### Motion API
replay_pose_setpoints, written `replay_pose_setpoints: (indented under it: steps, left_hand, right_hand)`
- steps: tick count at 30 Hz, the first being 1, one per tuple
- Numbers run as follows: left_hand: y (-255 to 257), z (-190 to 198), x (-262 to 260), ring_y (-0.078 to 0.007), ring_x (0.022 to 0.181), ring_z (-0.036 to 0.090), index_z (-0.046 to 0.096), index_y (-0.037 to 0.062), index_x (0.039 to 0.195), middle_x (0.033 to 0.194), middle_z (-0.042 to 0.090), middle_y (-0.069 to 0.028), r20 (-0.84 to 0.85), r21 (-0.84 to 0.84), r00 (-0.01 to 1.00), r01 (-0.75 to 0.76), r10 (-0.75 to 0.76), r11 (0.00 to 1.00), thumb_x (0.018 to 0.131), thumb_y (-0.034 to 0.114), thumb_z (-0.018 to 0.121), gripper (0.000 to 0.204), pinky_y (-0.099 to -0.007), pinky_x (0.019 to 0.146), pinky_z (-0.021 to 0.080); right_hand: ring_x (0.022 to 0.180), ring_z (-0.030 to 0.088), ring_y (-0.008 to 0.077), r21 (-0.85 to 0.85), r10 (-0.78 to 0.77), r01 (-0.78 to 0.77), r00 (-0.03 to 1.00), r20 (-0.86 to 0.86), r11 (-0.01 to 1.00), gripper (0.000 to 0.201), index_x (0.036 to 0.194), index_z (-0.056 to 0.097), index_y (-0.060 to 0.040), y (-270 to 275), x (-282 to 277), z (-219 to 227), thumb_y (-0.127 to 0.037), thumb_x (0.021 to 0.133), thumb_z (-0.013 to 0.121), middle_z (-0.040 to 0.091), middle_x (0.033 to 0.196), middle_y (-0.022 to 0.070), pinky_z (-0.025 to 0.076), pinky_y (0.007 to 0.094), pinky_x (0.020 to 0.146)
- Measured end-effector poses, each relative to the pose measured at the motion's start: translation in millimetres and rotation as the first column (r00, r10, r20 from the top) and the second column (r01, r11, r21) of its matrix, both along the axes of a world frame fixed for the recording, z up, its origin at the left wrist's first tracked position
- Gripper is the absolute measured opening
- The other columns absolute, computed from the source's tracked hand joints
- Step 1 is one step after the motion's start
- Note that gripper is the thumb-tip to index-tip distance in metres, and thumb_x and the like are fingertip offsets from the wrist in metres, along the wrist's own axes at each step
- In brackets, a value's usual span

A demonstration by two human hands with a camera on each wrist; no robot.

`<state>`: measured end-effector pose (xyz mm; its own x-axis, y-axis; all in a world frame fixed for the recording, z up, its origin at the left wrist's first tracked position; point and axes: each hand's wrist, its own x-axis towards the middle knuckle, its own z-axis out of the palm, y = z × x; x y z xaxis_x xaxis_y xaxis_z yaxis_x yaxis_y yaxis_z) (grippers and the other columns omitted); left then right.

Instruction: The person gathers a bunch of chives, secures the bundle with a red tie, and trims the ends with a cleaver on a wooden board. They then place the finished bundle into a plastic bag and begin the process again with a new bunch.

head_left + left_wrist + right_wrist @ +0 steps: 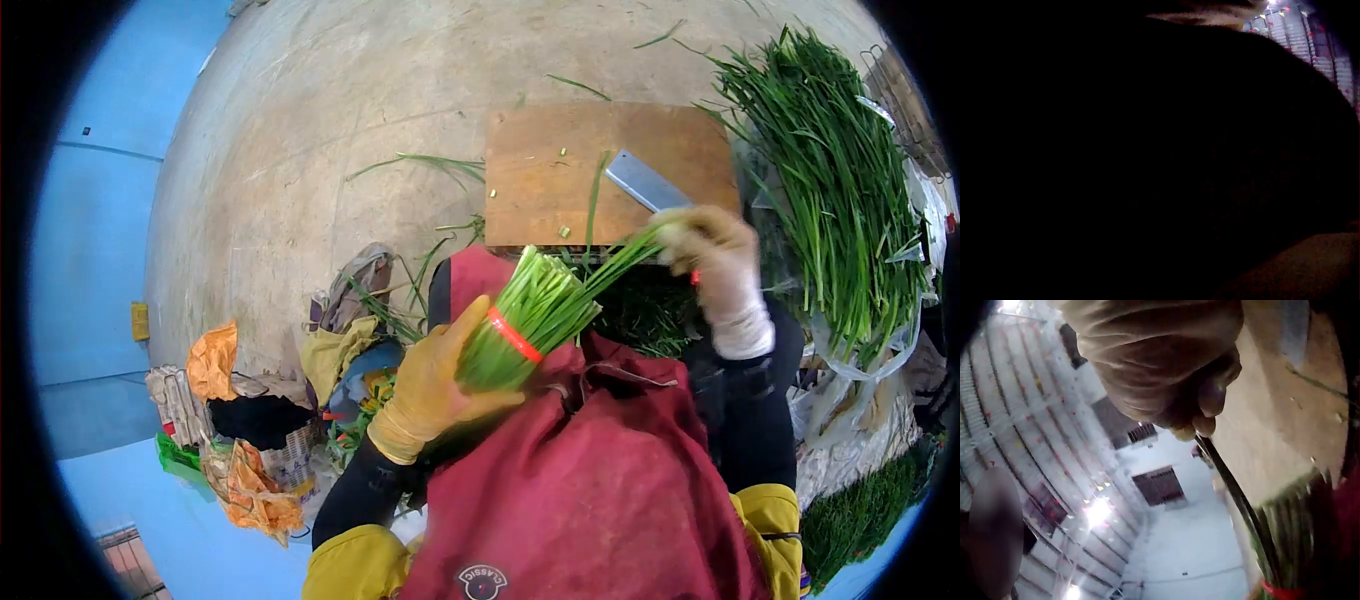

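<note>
A thick bunch of green garlic chives (pixel 535 300), bound with a red band (pixel 515 335), is gripped by my yellow-gloved left hand (pixel 430 385) in front of the red apron. Its cut pale ends point up toward the board. My right hand (pixel 712 255), in a pale glove, pinches a few chive stalks (pixel 630 257) at the bunch's right side. In the right wrist view the fingertips of that hand (pixel 1160 362) close on dark thin stalks (pixel 1235 494) that run down to the banded bunch. The left wrist view is almost wholly dark.
A cleaver (pixel 645 182) lies on the wooden board (pixel 540 140) among small cut bits. A big heap of loose chives (pixel 810 180) stands at the right. Stray blades lie on the floor (pixel 300 130). Bags and cloths (pixel 260 415) are piled at the left.
</note>
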<state>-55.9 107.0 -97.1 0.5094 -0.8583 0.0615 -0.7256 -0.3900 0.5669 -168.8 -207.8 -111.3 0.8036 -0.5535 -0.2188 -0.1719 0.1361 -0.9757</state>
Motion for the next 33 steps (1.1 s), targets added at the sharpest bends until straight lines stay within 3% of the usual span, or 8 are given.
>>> replay_pose_setpoints:
  steps: [6,12,14,16,19,22,26,33]
  left_hand:
    - [8,5,5,-0.032,0.116,0.059,0.037,0.0,0.145,0.135,0.055,-0.0168,-0.197,0.1,0.979,-0.034,0.053,0.994,0.055,0.037,0.094,0.113,-0.0363,0.099,0.045]
    - [12,4,9,-0.0279,0.123,0.054,0.036,0.0004,0.146,0.137,0.054,-0.0147,-0.247,0.028,0.968,-0.03,0.036,0.999,0.055,0.032,0.095,0.113,-0.0365,0.104,0.041]
    - [10,1,10,-0.032,0.113,0.059,0.037,0.0008,0.145,0.129,0.058,-0.0172,-0.214,-0.032,0.977,-0.019,0.012,0.999,0.057,0.034,0.094,0.11,-0.0375,0.096,0.046]
    - [10,0,10,-0.0342,0.107,0.062,0.038,0.0012,0.145,0.125,0.061,-0.0183,-0.176,-0.057,0.984,-0.009,-0.001,0.998,0.058,0.035,0.093,0.108,-0.0379,0.093,0.048]
    - [9,-1,9,-0.0346,0.104,0.062,0.038,0.002,0.145,0.124,0.062,-0.0173,-0.147,-0.067,0.989,0.003,-0.012,0.998,0.057,0.035,0.093,0.109,-0.0384,0.09,0.048]
    - [9,-2,7,-0.0341,0.096,0.063,0.039,0.002,0.145,0.114,0.064,-0.0168,-0.121,-0.065,0.993,0.008,-0.016,0.998,0.057,0.036,0.093,0.109,-0.0389,0.085,0.049]
    - [6,3,6,-0.0333,0.085,0.063,0.04,0.0019,0.144,0.1,0.065,-0.0162,-0.086,-0.017,0.996,0.027,-0.029,0.999,0.058,0.04,0.091,0.107,-0.0389,0.077,0.05]
    - [7,2,4,-0.0339,0.082,0.063,0.041,0.0032,0.144,0.094,0.064,-0.0168,-0.098,-0.006,0.995,0.034,-0.035,0.999,0.059,0.041,0.09,0.104,-0.0396,0.073,0.05]
  right_hand:
    - [0.064,0.056,0.0062,-0.041,-0.478,0.543,0.77,0.423,0.839,0.017,0.106,0.069,0.0003,-118,-66,10,-0.007,0.091,0.065,0.069,0.089,0.0034,0.044,0.0189,0.057]
    - [0.071,0.062,0.0125,-0.284,-0.018,0.001,0.998,-0.055,0.959,0.022,0.106,0.07,-0.0009,-92,-100,26,-0.003,0.084,0.067,0.07,0.09,0.0064,0.051,0.0258,0.064]
    - [0.072,0.064,0.0159,-0.331,0.335,-0.432,0.889,-0.313,0.839,0.031,0.108,0.07,-0.0004,-76,-88,24,-0.007,0.078,0.07,0.071,0.091,0.0087,0.052,0.0311,0.068]
    - [0.074,0.066,0.0202,-0.355,0.625,-0.663,0.745,-0.233,0.659,0.039,0.113,0.068,-0.0029,-53,-69,-2,-0.015,0.076,0.073,0.069,0.088,0.0115,0.052,0.0333,0.07]
    - [0.078,0.065,0.0265,-0.45,0.582,-0.683,0.728,-0.363,0.575,0.044,0.117,0.068,-0.0081,-21,-45,3,-0.022,0.076,0.075,0.064,0.085,0.0134,0.051,0.0355,0.073]
    - [0.079,0.064,0.0258,-0.306,0.501,-0.559,0.828,-0.252,0.771,0.039,0.117,0.067,-0.0077,0,-19,4,-0.019,0.08,0.071,0.064,0.087,0.0122,0.05,0.0356,0.073]
    - [0.081,0.064,0.0301,-0.596,0.538,-0.475,0.839,-0.083,0.648,0.037,0.12,0.066,-0.0124,30,9,4,-0.018,0.084,0.069,0.064,0.088,0.0131,0.05,0.038,0.072]
    - [0.087,0.064,0.0316,-0.613,0.569,-0.456,0.822,-0.012,0.645,0.027,0.109,0.071,-0.0104,43,19,-11,-0.02,0.084,0.071,0.066,0.093,0.0118,0.052,0.0384,0.076]
